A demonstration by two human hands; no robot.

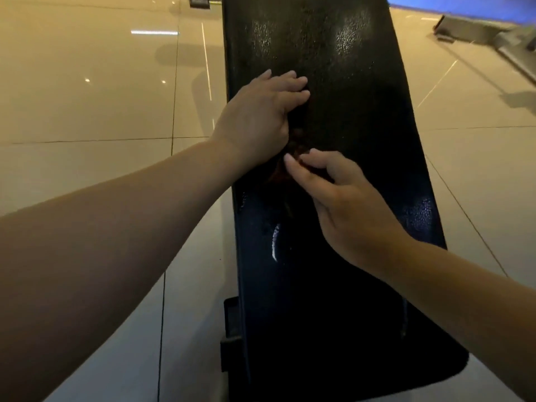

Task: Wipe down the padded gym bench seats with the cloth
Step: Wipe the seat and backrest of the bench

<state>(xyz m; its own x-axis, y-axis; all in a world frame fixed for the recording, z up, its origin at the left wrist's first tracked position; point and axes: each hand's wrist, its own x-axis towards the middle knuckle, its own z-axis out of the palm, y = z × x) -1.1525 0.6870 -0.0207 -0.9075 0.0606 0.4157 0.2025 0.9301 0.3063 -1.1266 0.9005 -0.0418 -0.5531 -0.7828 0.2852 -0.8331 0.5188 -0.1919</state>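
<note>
The left hand (261, 117) lies flat, fingers straight, pinning the cloth (290, 146) under its palm on the bench pad (348, 82) — the right hand (342, 198) just beside pinches the cloth's edge, likely straightening it for wiping.

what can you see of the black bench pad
The bench pad is long, black and padded, with a pebbled, vinyl-like skin that shines in patches and shows wet-looking streaks near its left edge. It runs away from the viewer over a glossy tiled floor. The left hand lies flat on it; the right hand pinches a dark cloth lying on its middle.
</note>
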